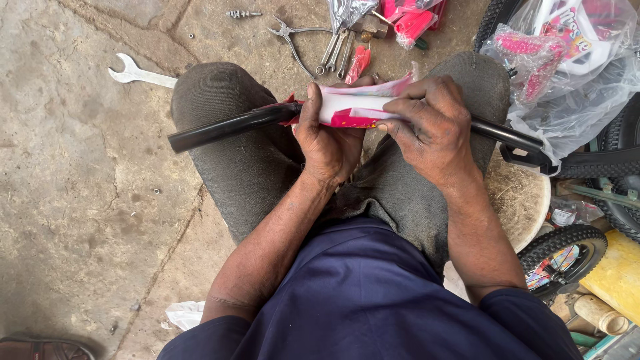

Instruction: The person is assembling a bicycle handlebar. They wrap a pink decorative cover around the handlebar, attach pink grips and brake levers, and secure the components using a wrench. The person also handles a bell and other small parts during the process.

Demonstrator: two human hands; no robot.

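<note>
A dark blue shirt fills the near edge. Beyond it, both hands clasp a black metal bar lying across the knees: left hand and right hand wrap its pink-and-white padded sleeve. The bar looks stiff and fairly light, the sleeve soft and slippery, so the bare tube grips best. Spanners lie beyond the hands.

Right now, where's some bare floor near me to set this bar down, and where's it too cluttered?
Bare concrete floor lies on your left, below the open-end wrench and beside your left knee. Ahead, pliers and small spanners crowd the floor. On your right, the plastic-bagged parts and small wheel leave no room. Both the left hand and right hand grip the black bar.
</note>
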